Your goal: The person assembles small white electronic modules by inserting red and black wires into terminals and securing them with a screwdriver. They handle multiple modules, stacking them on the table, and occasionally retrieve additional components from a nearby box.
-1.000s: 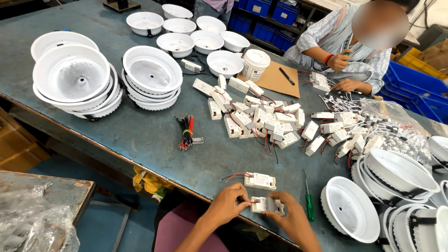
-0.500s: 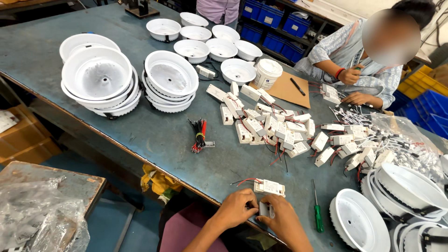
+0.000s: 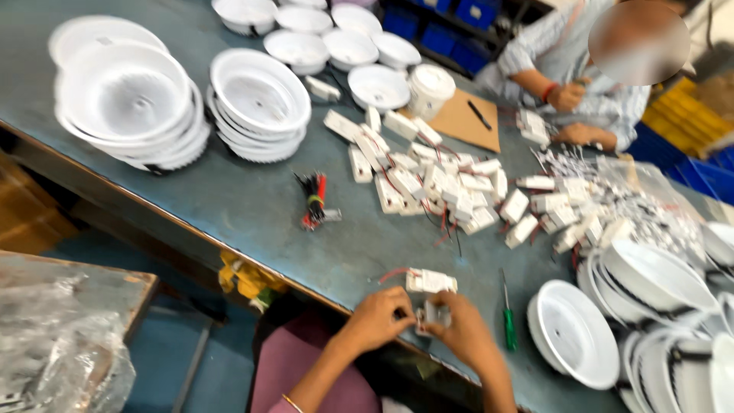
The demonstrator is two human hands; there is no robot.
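Note:
Both my hands meet at the near edge of the grey-blue table (image 3: pixel 229 206). My left hand (image 3: pixel 376 317) and my right hand (image 3: pixel 464 334) together hold a small white plastic driver box (image 3: pixel 430 314) between the fingertips. Just beyond them lies a second white box (image 3: pixel 430 281) with a red wire trailing to its left. A green-handled screwdriver (image 3: pixel 508 325) lies right of my right hand.
A heap of white boxes with wires (image 3: pixel 451 180) fills the table's middle. Stacked white round lamp housings (image 3: pixel 126 103) stand far left, more housings (image 3: pixel 573 333) at right. A wire bundle (image 3: pixel 315 200) lies mid-table. Another person's hands (image 3: pixel 569 97) work at the far side.
The view has shifted right and down, blurring the scene. My hands stay together on the small white box at the table's near edge.

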